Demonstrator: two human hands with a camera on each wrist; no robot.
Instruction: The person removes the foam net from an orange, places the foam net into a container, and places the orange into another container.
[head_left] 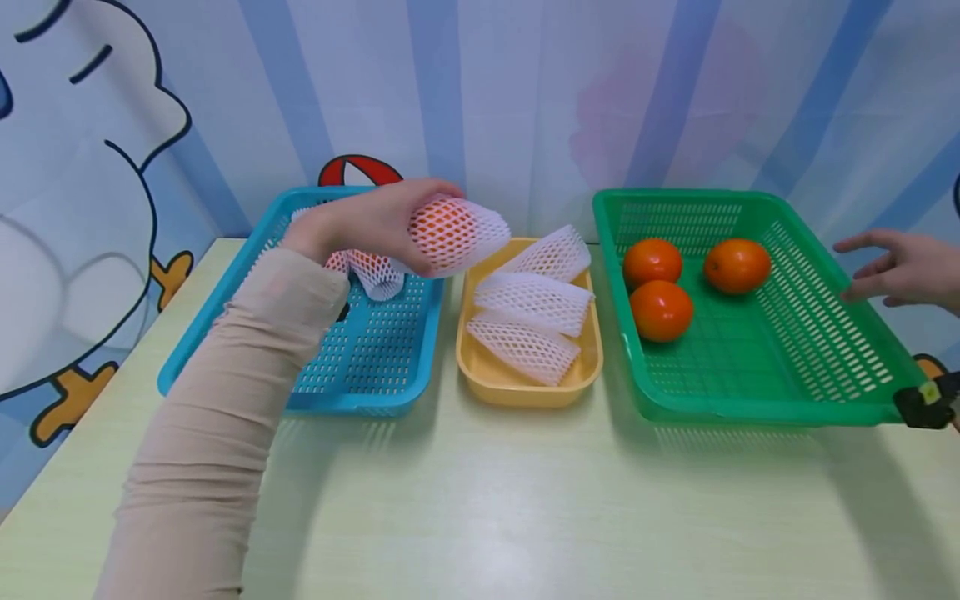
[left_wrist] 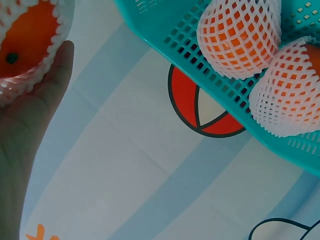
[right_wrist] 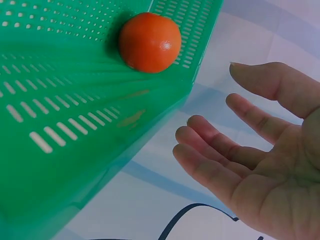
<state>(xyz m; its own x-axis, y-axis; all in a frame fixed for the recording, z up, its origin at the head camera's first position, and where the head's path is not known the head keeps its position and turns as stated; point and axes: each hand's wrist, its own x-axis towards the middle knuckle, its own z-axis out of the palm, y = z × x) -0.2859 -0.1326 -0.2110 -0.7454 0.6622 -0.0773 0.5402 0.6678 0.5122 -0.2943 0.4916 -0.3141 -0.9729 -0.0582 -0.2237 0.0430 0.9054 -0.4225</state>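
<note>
Sleeved fruit (head_left: 442, 231): near desk's (head_left: 480, 492) back edge
Left grip (head_left: 378, 218): holding it; gentle pressure should spare the net (head_left: 491, 232)
Right grip (head_left: 915, 268): empty, wide

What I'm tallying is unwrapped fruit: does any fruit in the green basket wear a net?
No, the three fruits in the green basket all show bare orange skin in the head view.
</note>
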